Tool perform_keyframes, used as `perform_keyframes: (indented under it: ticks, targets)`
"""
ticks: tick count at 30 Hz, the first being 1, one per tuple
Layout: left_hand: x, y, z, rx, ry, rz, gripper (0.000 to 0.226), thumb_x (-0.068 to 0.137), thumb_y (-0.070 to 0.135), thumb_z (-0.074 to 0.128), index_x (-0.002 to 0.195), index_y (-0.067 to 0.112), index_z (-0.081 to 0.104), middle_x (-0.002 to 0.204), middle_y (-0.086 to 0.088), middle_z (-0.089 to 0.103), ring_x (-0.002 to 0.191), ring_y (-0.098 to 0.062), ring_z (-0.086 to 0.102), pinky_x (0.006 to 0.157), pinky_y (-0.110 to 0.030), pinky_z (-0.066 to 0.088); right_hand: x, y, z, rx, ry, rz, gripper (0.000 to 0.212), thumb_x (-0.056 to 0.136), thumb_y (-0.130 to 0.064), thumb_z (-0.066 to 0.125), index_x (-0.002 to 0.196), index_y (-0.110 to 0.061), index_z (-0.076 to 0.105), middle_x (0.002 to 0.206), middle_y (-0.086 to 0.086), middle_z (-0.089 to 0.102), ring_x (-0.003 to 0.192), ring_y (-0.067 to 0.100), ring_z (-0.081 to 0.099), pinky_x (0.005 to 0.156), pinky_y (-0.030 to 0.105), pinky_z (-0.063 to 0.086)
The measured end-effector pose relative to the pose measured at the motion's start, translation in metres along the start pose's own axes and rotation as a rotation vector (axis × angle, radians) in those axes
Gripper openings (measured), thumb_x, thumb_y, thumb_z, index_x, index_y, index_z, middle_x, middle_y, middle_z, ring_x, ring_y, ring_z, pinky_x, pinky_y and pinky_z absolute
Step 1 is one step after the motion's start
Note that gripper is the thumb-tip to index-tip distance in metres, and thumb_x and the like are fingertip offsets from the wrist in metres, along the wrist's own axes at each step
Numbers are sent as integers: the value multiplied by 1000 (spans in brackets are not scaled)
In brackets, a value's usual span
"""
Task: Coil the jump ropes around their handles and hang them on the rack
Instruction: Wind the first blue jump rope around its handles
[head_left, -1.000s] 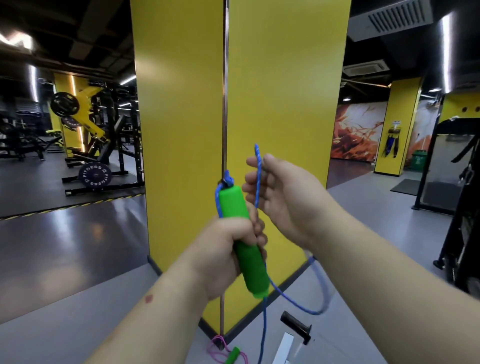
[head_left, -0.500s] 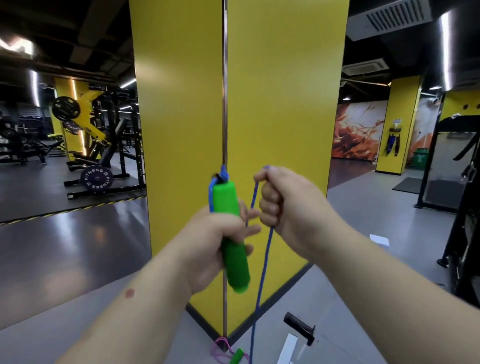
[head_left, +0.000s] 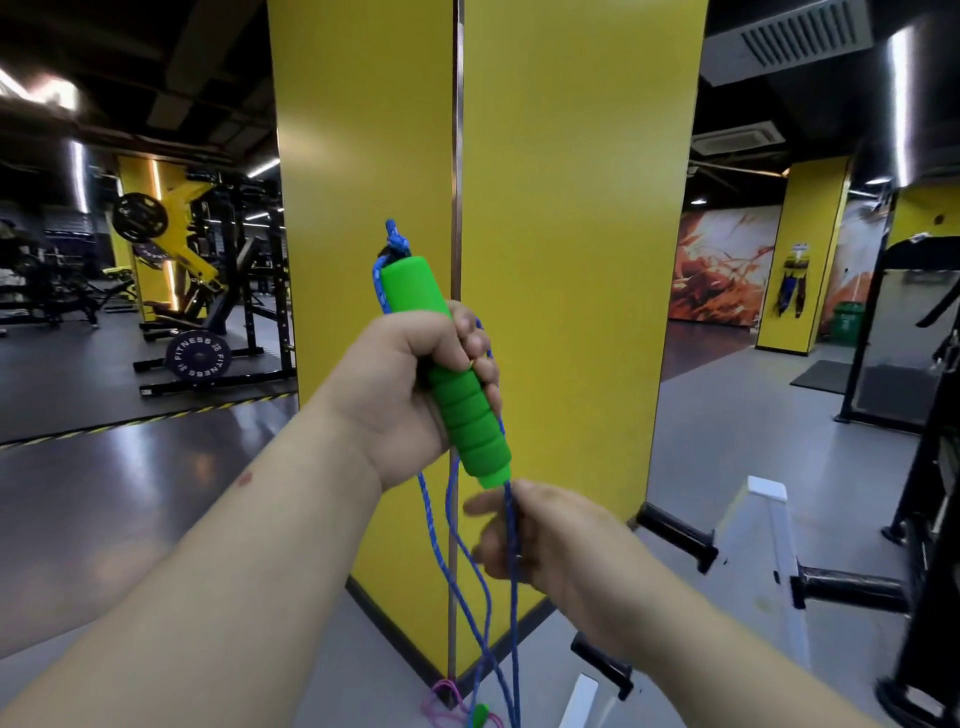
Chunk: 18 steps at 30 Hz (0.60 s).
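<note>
My left hand (head_left: 415, 384) grips a green foam jump-rope handle (head_left: 457, 395), held upright and tilted a little. A knot of blue rope (head_left: 396, 243) sits at its top, and one strand runs down the handle's left side under my fingers. Just below the handle's lower end, my right hand (head_left: 540, 540) pinches the blue rope (head_left: 511, 618). Several blue strands hang from there toward the floor. A second green handle (head_left: 480, 714) and a pink rope (head_left: 441, 699) lie on the floor at the bottom of the view.
A yellow pillar (head_left: 561, 260) with a metal corner strip stands right behind my hands. A white and black rack frame (head_left: 779, 551) is low at the right. Weight machines (head_left: 197, 291) fill the left background. More ropes hang on a far yellow pillar (head_left: 792, 291).
My right hand has dropped from beside the handle's top to below its lower end, drawing the blue rope down. The left hand raised the handle slightly.
</note>
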<state>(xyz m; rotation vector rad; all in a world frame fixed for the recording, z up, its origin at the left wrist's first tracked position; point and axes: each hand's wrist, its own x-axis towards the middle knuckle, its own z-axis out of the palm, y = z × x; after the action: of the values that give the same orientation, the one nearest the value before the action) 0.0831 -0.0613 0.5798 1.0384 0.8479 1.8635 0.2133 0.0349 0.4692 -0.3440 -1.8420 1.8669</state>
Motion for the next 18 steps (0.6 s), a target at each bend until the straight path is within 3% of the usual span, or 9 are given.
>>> perform_keyframes:
  ticks: [2, 4, 6, 8, 11, 13, 15, 18]
  targets:
    - [0, 0, -4, 88, 46, 26, 21, 57, 0, 45, 67, 17, 51, 83, -6, 62, 73, -24, 65, 65, -32, 48, 3, -1, -3, -36, 90, -55, 35, 101, -34, 44, 85, -14, 68, 61, 1, 46, 59, 19, 42, 59, 32, 39]
    - [-6, -12, -10, 169, 85, 12, 22, 56, -1, 46, 67, 17, 54, 102, -11, 72, 96, -29, 74, 67, -34, 48, 9, -19, -8, 63, 167, -107, 32, 105, -27, 40, 83, -13, 59, 59, -1, 33, 56, 17, 27, 53, 30, 24]
    - [-16, -34, -15, 213, 80, -30, 24, 55, -1, 48, 65, 19, 57, 119, -16, 72, 111, -33, 72, 70, -37, 48, 17, -47, -9, 158, 179, -158, 30, 107, -26, 38, 86, -14, 55, 60, -2, 30, 54, 14, 25, 51, 29, 20]
    - [-28, -57, -14, 235, -11, -78, 25, 54, -2, 49, 65, 19, 57, 120, -17, 71, 116, -36, 70, 71, -38, 47, 27, -74, -5, 228, 138, -183, 28, 107, -28, 38, 92, -13, 56, 61, -2, 33, 52, 12, 28, 49, 27, 22]
    - [-37, -77, -8, 242, -107, -125, 25, 55, -3, 47, 66, 18, 56, 96, -12, 69, 95, -31, 72, 67, -35, 47, 35, -105, 5, 257, 26, -170, 28, 106, -25, 36, 104, -9, 60, 65, -2, 39, 56, 12, 32, 52, 26, 25]
    - [-34, -75, -3, 210, -65, -93, 24, 55, -3, 47, 66, 17, 55, 82, -9, 57, 74, -24, 59, 64, -33, 46, 36, -111, 6, 226, 3, -174, 32, 105, -22, 37, 112, -6, 64, 69, -1, 47, 61, 14, 42, 58, 27, 33]
    - [-27, -63, 0, 161, -25, -46, 24, 54, -3, 46, 67, 17, 52, 75, -5, 49, 66, -21, 49, 63, -33, 46, 33, -103, 5, 201, 30, -182, 34, 104, -21, 40, 117, -2, 65, 76, 4, 56, 68, 17, 53, 66, 29, 43]
    - [-17, -36, 4, 98, -22, -2, 24, 55, -4, 44, 68, 16, 51, 72, -3, 47, 63, -19, 48, 63, -33, 45, 21, -72, 1, 207, 17, -171, 30, 102, -18, 41, 110, -3, 66, 84, 7, 60, 72, 18, 58, 69, 30, 47]
